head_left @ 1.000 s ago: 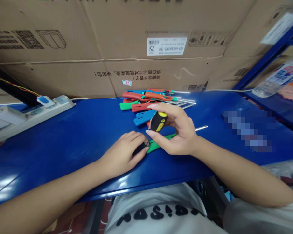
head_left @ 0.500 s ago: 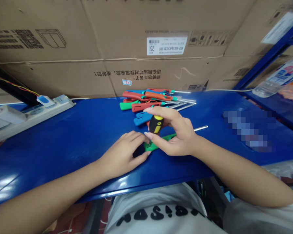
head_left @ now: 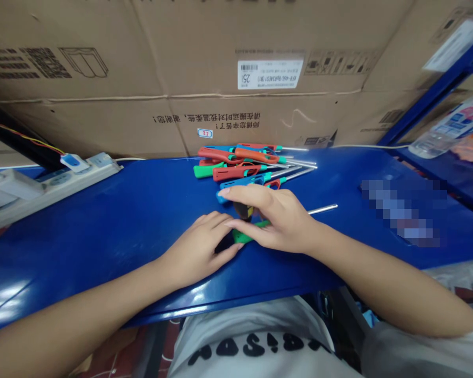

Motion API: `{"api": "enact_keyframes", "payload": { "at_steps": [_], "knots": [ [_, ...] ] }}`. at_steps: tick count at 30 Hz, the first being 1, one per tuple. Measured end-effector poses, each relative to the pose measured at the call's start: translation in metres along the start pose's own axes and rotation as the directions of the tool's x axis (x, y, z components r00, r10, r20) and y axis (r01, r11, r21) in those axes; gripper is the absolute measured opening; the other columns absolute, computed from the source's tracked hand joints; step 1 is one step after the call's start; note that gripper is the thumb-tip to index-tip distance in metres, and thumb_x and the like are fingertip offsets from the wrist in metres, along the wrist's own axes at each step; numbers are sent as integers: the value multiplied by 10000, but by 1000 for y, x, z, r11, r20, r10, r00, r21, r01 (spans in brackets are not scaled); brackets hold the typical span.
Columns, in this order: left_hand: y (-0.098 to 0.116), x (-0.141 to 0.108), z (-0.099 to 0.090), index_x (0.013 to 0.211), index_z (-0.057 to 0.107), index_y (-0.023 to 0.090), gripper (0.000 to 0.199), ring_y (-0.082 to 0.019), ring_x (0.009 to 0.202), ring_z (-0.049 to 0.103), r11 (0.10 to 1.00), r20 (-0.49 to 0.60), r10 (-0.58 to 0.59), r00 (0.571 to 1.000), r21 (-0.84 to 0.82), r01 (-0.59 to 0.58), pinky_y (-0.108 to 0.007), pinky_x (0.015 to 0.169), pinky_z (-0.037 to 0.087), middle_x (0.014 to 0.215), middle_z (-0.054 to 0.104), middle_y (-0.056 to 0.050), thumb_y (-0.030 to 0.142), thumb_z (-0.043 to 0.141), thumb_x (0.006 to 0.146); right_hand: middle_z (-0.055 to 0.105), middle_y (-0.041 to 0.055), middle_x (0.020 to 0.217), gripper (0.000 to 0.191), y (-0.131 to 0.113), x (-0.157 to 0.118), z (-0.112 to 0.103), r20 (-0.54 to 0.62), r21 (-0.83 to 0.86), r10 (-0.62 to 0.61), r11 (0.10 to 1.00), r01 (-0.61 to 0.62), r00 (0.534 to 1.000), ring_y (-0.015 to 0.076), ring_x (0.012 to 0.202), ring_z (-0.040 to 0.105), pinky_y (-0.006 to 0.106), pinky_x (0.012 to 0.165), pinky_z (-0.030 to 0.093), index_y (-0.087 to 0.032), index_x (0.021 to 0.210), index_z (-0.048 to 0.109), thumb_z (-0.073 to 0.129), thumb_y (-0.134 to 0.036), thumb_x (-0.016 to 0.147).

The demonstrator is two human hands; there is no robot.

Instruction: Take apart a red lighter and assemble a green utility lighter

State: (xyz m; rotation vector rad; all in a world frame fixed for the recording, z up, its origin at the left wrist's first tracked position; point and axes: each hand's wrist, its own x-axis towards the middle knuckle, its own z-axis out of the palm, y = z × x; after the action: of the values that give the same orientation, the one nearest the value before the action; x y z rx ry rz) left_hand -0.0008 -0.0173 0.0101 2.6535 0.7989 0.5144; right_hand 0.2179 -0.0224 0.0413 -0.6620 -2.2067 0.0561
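A green lighter point(head_left: 242, 235) with a long metal tube lies on the blue table point(head_left: 142, 194), partly under both hands. My left hand point(head_left: 205, 247) pinches its left end between thumb and fingers. My right hand point(head_left: 279, 218) is closed round a black and yellow screwdriver point(head_left: 244, 210), held above the lighter's handle; the screwdriver's tip is hidden. Behind my hands lies a pile of several long lighters, among them a red one point(head_left: 230, 172), an orange one point(head_left: 256, 155) and a green one point(head_left: 208, 171).
A large cardboard box point(head_left: 205, 63) stands along the back. On the left is a white power strip point(head_left: 63, 181) with plugs. A plastic bottle point(head_left: 437, 136) lies at the far right, and a blurred-out object point(head_left: 402, 212) is on the table's right part.
My right hand has moved slightly left with the screwdriver, whose handle now tilts differently and is more covered by the fingers. More of the lighters behind shows. My left hand has stayed put.
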Motion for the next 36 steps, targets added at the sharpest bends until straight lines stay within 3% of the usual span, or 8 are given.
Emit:
{"api": "enact_keyframes", "payload": {
  "at_steps": [3, 7, 12, 16, 19, 24, 30, 36],
  "knots": [
    [0, 0, 1, 1153, 618, 174, 230, -304, 1066, 625, 1000, -14, -18, 1000, 0, 18, -494, 933, 506, 1163, 677, -117, 330, 594, 985, 710, 52, 1244, 452, 1, -1, 3, -51, -57, -3, 998, 0, 999, 155, 893, 738, 240, 668, 609, -266, 1407, 457, 612, -280, 983],
    [0, 1, 0, 1179, 611, 205, 228, -287, 1112, 620, 999, 1, -32, 999, -37, 32, -485, 979, 491, 1194, 676, -91, 323, 600, 984, 665, 54, 1319, 456, 2, 1, 1, -114, -15, 77, 997, -79, 990, 124, 806, 713, 248, 693, 619, -265, 1373, 477, 655, -273, 953],
    [1, 2, -2, 1147, 591, 210, 199, -251, 1087, 629, 993, 11, -57, 998, -99, 58, -445, 976, 499, 1158, 685, -64, 304, 619, 974, 676, 28, 1210, 470, 6, 3, 0, -217, 56, 204, 979, -196, 955, 60, 538, 550, 234, 515, 563, -275, 1319, 500, 714, -293, 901],
    [3, 2, -5, 1133, 601, 217, 214, -256, 1072, 643, 991, -13, -64, 998, -122, 62, -444, 962, 504, 1141, 696, -60, 310, 644, 944, 651, 40, 1248, 491, 5, 4, -1, -275, 123, 254, 966, -228, 927, 67, 559, 562, 242, 517, 559, -283, 1302, 512, 743, -266, 869],
    [3, 4, -6, 1096, 610, 214, 144, -218, 968, 673, 956, -51, -145, 988, -265, 127, -379, 882, 534, 1046, 710, -43, 296, 563, 987, 631, 58, 1258, 471, 2, 5, -1, -287, 225, 297, 945, -237, 911, 99, 629, 627, 244, 498, 549, -300, 1314, 492, 707, -260, 897],
    [-3, 8, -5, 1063, 608, 208, 160, -191, 894, 688, 879, -91, -269, 959, -431, 205, -319, 791, 540, 978, 721, -29, 273, 466, 1028, 640, 56, 1164, 434, -5, 1, 5, -182, 341, 322, 907, -248, 929, 117, 680, 654, 243, 495, 557, -288, 1319, 472, 672, -300, 934],
    [-1, 9, -6, 1000, 603, 190, 141, -211, 844, 689, 863, -92, -233, 968, -478, 162, -328, 768, 536, 914, 721, -35, 258, 481, 977, 635, 57, 1217, 503, -6, -6, 13, -15, 377, 190, 910, -170, 982, 148, 810, 710, 304, 694, 657, -290, 1333, 464, 721, -317, 902],
    [0, 8, -5, 934, 600, 183, 117, -207, 797, 678, 869, -106, -232, 967, -469, 157, -300, 706, 516, 852, 701, -23, 246, 502, 952, 639, 68, 1218, 527, -3, -10, 18, 22, 364, 134, 922, -133, 991, 170, 893, 721, 326, 766, 666, -280, 1350, 455, 722, -313, 897]
  ]
}}
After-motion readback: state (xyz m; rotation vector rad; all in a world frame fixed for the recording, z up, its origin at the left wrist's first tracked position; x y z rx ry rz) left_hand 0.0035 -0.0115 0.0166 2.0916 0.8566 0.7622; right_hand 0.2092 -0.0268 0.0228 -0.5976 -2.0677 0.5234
